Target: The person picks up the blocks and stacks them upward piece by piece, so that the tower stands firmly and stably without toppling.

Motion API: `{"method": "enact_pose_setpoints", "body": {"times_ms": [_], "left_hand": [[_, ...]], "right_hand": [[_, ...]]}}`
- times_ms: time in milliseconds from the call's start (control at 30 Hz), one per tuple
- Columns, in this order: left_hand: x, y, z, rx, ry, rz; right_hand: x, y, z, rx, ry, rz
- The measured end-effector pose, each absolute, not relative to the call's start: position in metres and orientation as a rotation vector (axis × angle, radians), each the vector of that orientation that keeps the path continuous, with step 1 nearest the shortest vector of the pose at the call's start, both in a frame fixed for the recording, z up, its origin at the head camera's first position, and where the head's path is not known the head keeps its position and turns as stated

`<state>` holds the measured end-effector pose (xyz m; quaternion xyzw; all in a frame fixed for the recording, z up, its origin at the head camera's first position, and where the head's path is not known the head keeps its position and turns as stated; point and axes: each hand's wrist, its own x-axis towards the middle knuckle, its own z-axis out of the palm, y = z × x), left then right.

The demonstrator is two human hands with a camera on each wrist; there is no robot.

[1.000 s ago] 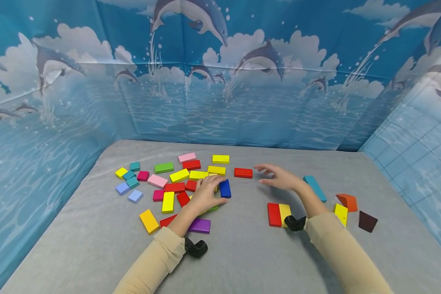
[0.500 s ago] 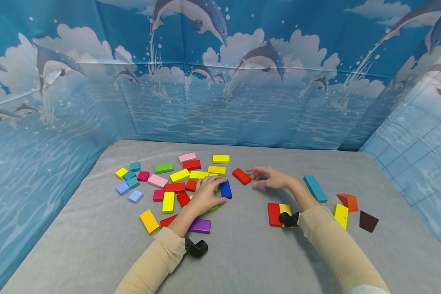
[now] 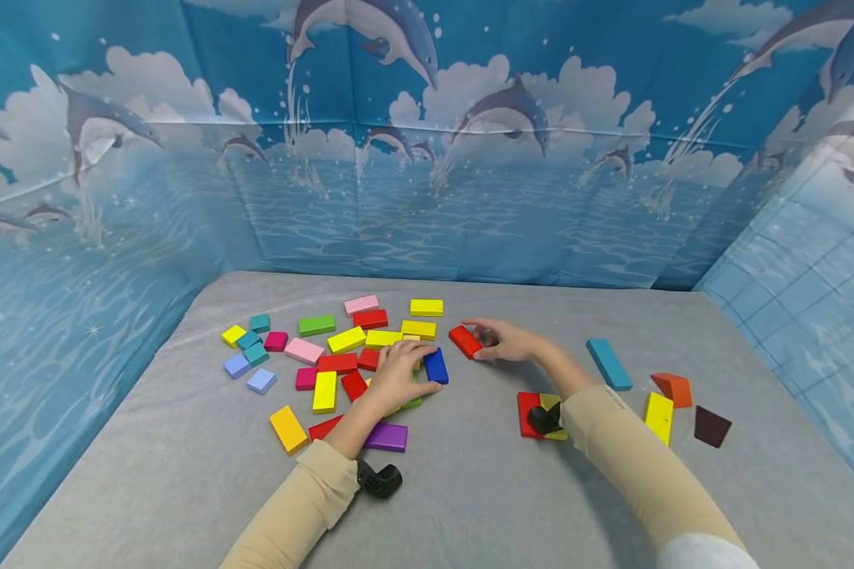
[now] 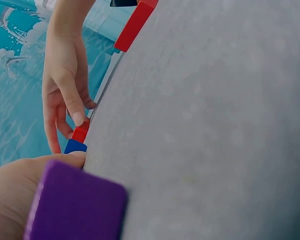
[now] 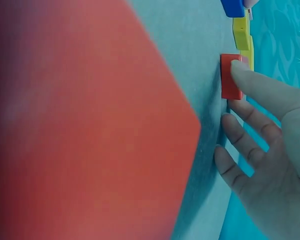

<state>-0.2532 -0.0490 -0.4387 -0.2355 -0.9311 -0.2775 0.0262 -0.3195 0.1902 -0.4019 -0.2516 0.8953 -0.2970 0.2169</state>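
The left hand (image 3: 397, 376) holds a blue wooden block (image 3: 436, 366) by its ends, index finger at the far end and thumb at the near one. In the left wrist view only a corner of that blue block (image 4: 75, 146) shows beyond the thumb. A red block (image 3: 464, 342) lies just right of the blue one, apart from it and slanted. The right hand (image 3: 507, 341) pinches this red block; in the right wrist view the thumb presses on the red block (image 5: 229, 82) with the index finger opposite, the other fingers loosely bent.
Several coloured blocks lie around the left hand, among them a purple block (image 3: 387, 438) and an orange-yellow block (image 3: 289, 430). Under the right wrist lie a red block (image 3: 529, 415) and a yellow one, side by side. A teal block (image 3: 609, 364) and a dark brown block (image 3: 712, 427) lie farther right.
The right hand has moved left to the red block and taken hold of it. That red block has turned from level to slanted and shifted slightly left. The left hand has stayed put.
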Motion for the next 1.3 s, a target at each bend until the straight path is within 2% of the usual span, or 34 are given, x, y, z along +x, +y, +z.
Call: {"method": "enact_pose_setpoints", "body": {"times_ms": [400,867,1100,1300], "left_hand": [[-0.253,-0.05,-0.439,-0.736,-2.854,-0.892],[-0.254,-0.049,-0.441,-0.725,-2.857,-0.88],[-0.253,-0.049,-0.441,-0.739,-2.827,-0.886],[-0.246,-0.04,-0.436,-0.848,-2.796,-0.861]], "right_hand": [[-0.323,0.186,-0.404,-0.626,2.497,-0.813],[-0.32,0.188,-0.4,-0.682,2.498,-0.795],[-0.295,0.191,-0.385,-0.732,2.526,-0.73],[-0.259,0.199,-0.386,-0.651,2.612,-0.674]]}}
